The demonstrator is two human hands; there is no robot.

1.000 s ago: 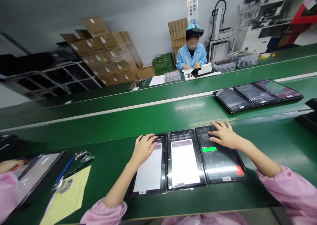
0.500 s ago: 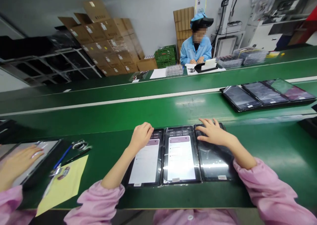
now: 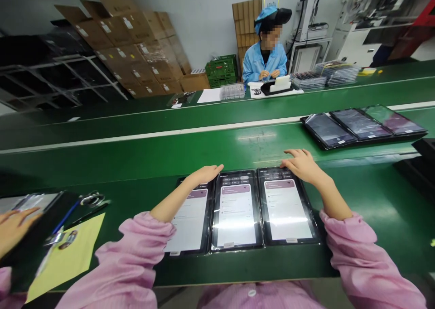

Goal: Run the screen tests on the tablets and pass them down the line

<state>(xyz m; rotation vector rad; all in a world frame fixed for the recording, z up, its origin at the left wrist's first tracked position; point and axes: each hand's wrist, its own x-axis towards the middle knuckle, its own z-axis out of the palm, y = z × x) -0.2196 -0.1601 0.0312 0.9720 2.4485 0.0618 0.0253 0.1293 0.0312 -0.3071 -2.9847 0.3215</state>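
Note:
Three tablets in clear film lie side by side in front of me, all with lit white screens: a left tablet (image 3: 192, 223), a middle tablet (image 3: 236, 214) and a right tablet (image 3: 287, 209). My left hand (image 3: 206, 174) is at the top edge, where the left and middle tablets meet, fingers stretched to the right and holding nothing. It hides part of the left tablet's top. At the right tablet's top right corner, my right hand (image 3: 301, 165) rests with its fingers apart, some reaching past the edge.
A co-worker's hand (image 3: 16, 225) is over another tablet at left. Nearby lie a yellow sheet (image 3: 73, 259), a blue pen (image 3: 66, 217) and metal rings (image 3: 92, 199). A tray of tablets (image 3: 360, 124) stands at right. Across the green bench (image 3: 152, 155) sits a person (image 3: 265, 60).
The right tablet's screen has gone from dark to lit. My right hand has drawn back to its top edge, and my left hand has shifted towards the middle tablet. The view has moved slightly.

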